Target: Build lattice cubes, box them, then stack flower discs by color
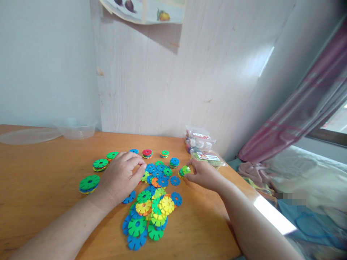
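Note:
My right hand [205,175] has its thumb and index finger around the edge of a small stack of notched plastic discs [184,171], yellow-green on top. My left hand [120,177] is over the left side of a loose pile, fingers curled and pressed together; what they hold, if anything, is hidden. Under and beside it spreads the loose pile of discs [143,196] in blue, green, yellow and orange. Short stacks stand around the pile: a large green-topped stack [89,183], another green-topped stack [100,164], a red-topped stack [147,153] and a blue-topped stack [174,162].
Clear plastic food boxes [202,142] stand at the back right of the wooden table [48,173]. A transparent tub [78,130] and a clear lid [29,136] are at the back left. The wall [151,90] rises behind; bedding [311,177] lies to the right.

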`<state>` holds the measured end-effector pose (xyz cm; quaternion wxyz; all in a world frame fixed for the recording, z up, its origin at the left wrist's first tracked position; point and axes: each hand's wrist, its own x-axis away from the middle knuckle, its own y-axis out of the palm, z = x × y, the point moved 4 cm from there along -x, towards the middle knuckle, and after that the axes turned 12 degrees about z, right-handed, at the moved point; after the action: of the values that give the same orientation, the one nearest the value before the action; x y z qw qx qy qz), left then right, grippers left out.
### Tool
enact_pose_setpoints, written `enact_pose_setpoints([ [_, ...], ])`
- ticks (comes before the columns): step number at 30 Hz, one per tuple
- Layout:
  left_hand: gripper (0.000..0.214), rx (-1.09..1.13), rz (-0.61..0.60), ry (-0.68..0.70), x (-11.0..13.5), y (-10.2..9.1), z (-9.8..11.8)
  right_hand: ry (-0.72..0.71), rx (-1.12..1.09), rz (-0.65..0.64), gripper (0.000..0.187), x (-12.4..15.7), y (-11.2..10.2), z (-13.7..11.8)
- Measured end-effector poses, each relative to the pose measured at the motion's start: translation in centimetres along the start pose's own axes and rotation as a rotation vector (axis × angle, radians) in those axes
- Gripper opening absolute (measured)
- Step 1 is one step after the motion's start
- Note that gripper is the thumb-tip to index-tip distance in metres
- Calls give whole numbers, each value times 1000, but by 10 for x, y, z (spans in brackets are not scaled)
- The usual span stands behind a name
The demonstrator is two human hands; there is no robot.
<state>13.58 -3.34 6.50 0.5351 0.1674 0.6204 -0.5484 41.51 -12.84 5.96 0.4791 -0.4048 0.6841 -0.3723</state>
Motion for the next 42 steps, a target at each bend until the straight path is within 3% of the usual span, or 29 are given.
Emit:
enact_pose_setpoints([
  [3, 21, -5, -1, 4, -1, 0, 1, -1, -40, 22, 50, 1, -2, -3],
  [5, 22, -5, -7, -4, -1, 0, 1, -28, -99, -13, 40, 4, -4, -8],
  [8, 22, -6, -6, -15, -1, 0, 1, -141, -194, -172, 29, 15, -6, -23],
  [13, 21, -14, 14, -9, -1, -1, 1, -259, -239, -414, 49, 34, -2, -45],
  [19, 21, -6, 3, -11, -1, 0, 1, -257, -241, -448, 33, 36, 3, -47],
  [22, 21, -4, 4, -7, -1, 0, 2, -224, -234, -408, 31, 31, 0, -41],
  [27, 21, -6, 13, -19, 0, -1, 1, -62, -116, -26, 34, 10, -11, -12],
  [29, 21, -2, 1, -23, 0, 0, 0, -12, -60, 50, 35, 3, -10, -2],
  [34, 23, -2, -7, -19, 0, 1, -1, 0, 9, 9, 37, 1, -5, 3],
  [42, 21, 14, -1, -10, 1, 2, -1, 28, 73, 14, 64, 6, -5, -6],
])
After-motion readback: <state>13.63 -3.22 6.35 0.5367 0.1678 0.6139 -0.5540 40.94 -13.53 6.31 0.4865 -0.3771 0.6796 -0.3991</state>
